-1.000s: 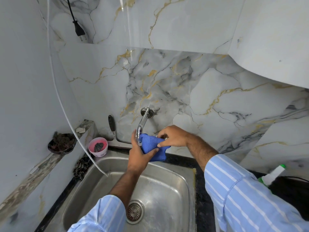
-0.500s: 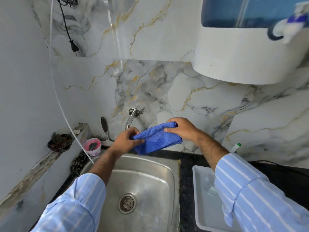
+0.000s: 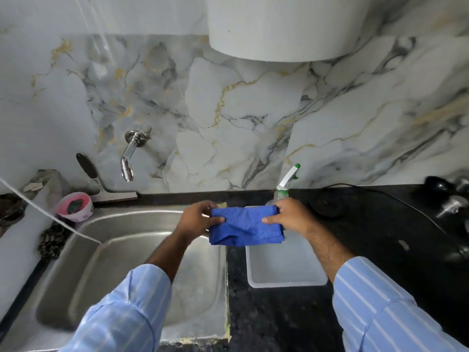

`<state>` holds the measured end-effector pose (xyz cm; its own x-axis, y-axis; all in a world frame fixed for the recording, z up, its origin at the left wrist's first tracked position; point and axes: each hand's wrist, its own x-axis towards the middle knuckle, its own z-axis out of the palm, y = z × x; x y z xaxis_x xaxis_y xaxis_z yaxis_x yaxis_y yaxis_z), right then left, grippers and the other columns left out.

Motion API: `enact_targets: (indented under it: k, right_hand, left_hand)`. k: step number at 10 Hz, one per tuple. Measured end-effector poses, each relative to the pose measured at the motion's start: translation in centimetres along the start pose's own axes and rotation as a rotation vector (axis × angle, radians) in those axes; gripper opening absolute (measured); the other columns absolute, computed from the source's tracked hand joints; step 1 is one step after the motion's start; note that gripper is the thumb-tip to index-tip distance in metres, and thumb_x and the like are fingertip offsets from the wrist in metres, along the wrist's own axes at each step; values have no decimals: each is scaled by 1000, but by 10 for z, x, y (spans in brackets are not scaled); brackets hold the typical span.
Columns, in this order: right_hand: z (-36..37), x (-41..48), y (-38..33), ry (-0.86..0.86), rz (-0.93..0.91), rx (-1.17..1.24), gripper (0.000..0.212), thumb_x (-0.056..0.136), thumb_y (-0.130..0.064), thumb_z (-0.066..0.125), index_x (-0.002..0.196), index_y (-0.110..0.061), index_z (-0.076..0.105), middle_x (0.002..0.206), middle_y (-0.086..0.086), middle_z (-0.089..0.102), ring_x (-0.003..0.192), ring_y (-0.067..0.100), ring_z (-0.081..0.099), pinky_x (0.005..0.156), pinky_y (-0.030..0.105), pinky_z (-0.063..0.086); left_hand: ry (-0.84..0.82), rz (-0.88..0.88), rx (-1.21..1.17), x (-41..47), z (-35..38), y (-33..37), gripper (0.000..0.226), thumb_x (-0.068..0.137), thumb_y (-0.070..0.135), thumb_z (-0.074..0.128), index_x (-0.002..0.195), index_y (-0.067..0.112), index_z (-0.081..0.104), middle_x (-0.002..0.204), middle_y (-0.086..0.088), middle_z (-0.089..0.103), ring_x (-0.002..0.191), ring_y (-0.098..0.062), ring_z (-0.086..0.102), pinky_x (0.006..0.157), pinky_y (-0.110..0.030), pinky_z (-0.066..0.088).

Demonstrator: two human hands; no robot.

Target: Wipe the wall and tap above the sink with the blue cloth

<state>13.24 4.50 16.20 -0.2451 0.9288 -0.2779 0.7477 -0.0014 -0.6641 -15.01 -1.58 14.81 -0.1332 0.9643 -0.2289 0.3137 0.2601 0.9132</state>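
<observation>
Both hands hold the folded blue cloth (image 3: 245, 226) stretched between them, above the sink's right rim and the white tray. My left hand (image 3: 196, 221) pinches its left end, my right hand (image 3: 289, 217) grips its right end. The chrome tap (image 3: 129, 154) juts from the marble wall (image 3: 241, 110) well to the left of the cloth and apart from it. The steel sink (image 3: 109, 250) lies below the tap.
A white tray (image 3: 286, 268) sits on the black counter (image 3: 368, 237) right of the sink. A spray bottle (image 3: 288, 180) stands behind my right hand. A squeegee (image 3: 101, 184), pink bowl (image 3: 74, 205), white appliance (image 3: 286, 26) overhead, and a black cable (image 3: 380, 194) are around.
Both hands carried the cloth away from the tap, rightward and down to the sink's right rim. The view shifted right, showing the tray and counter.
</observation>
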Motion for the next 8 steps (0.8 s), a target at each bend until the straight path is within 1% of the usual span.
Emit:
enact_targets:
  k: [1, 2, 3, 4, 5, 6, 7, 8]
  right_hand:
    - [6, -3, 52, -18, 124, -150, 34, 86, -23, 92, 78, -6, 63, 76, 0, 58, 68, 15, 57, 53, 23, 40]
    - [17, -2, 84, -15, 204, -223, 45, 86, -22, 91, 68, -15, 51, 72, -3, 53, 62, 12, 52, 50, 23, 36]
    - [39, -1, 128, -25, 322, -323, 40, 89, -22, 89, 75, -13, 53, 84, 3, 59, 73, 19, 58, 59, 28, 47]
    - [51, 2, 148, -13, 371, -371, 26, 93, -23, 85, 94, -10, 63, 99, 9, 66, 81, 22, 61, 70, 34, 55]
    - [62, 7, 168, -3, 367, -423, 29, 99, -25, 80, 119, -6, 69, 120, 13, 71, 94, 26, 66, 83, 35, 57]
    - [71, 8, 174, -18, 363, -500, 31, 103, -26, 74, 127, -8, 68, 128, 13, 70, 111, 30, 71, 90, 35, 57]
    - [75, 4, 160, 36, 310, -607, 26, 107, -21, 66, 131, -11, 65, 135, 10, 65, 120, 31, 69, 93, 35, 57]
    - [62, -3, 140, 212, 224, -529, 29, 104, -23, 68, 132, -14, 66, 137, 5, 63, 119, 30, 68, 92, 36, 58]
  left_hand:
    - [-84, -11, 204, 7, 57, -20, 18, 78, 10, 75, 96, 15, 70, 91, -9, 71, 75, -23, 72, 58, -39, 63]
    - [-143, 7, 367, 11, 95, -33, 26, 77, 12, 66, 102, 18, 70, 90, -5, 72, 75, -21, 72, 66, -36, 63]
    - [-188, 66, 517, 11, 141, -54, 28, 78, 19, 65, 105, 23, 66, 90, -2, 71, 77, -21, 67, 69, -30, 57]
    - [-214, 102, 567, 13, 163, -67, 26, 82, 21, 63, 108, 22, 62, 94, -3, 69, 80, -22, 65, 68, -28, 51]
    - [-288, 177, 748, 21, 186, -75, 22, 85, 19, 60, 107, 16, 59, 96, -10, 67, 86, -29, 65, 70, -34, 52]
    - [-327, 310, 1005, 24, 195, -74, 18, 86, 21, 58, 103, 14, 59, 98, -11, 69, 95, -32, 62, 76, -39, 48]
    - [-262, 500, 1233, 25, 192, -82, 27, 88, 36, 55, 108, 19, 62, 109, -3, 68, 109, -26, 52, 86, -41, 39]
    - [-222, 494, 1134, 22, 177, -89, 41, 89, 47, 53, 120, 21, 62, 125, 0, 61, 120, -23, 47, 95, -42, 36]
